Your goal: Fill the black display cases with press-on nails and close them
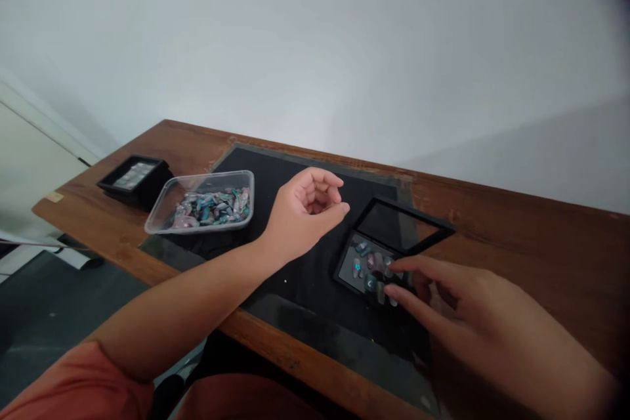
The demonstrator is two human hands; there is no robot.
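Observation:
My right hand [457, 305] reaches over a small black display box [339, 269] with its hinged lid [394, 226] raised. Its thumb and index finger are apart at the shell-like pieces [370, 283] inside, and the fingertips appear to touch some of them. No piece is clearly gripped between them. Several shiny blue-green and pinkish pieces lie on the box's grey lining. My left hand [308, 210] hovers above the dark mat, left of the box, fingers loosely curled and thumb apart from them. Nothing shows in it; the inside of the palm is partly hidden.
A clear plastic tub [165, 200] full of similar shiny pieces [216, 207] stands left of my left hand. Farther left are stacked black display boxes [142, 184]. A dark mat [266, 167] covers the middle of the wooden table [516, 236], with a pale wall [315, 46] behind.

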